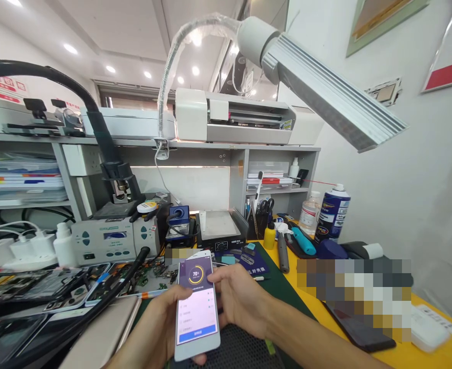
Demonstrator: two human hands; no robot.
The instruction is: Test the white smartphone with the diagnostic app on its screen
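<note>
- We hold a white smartphone [196,307] in our left hand [160,328], fingers curled up around its left edge and the palm cupped beneath it; the screen is lit, showing a purple header with a ring reading 70.
- Our right hand [241,297] lies against the phone's right edge, fingers loosely bent, the thumb reaching over the upper part of the screen; it touches the phone rather than clasping it.
- Both forearms come in low from the bottom of the view, the right one running in from the lower right, the left wrist bent upward so the phone tilts toward us.
- The phone sits above a dark green mat [283,292] on a yellow workbench [403,353], near the bench's front edge.
- To the left lie opened phones and circuit boards [56,292], beside a grey soldering station [114,241].
- Behind the phone stands a small heating plate [220,228]; to the right, a blue spray can [333,212] and a yellow bottle [269,237].
- A white cutting machine [233,118] rests on the shelf above, and a desk lamp [326,87] hangs over the bench by the white wall.
</note>
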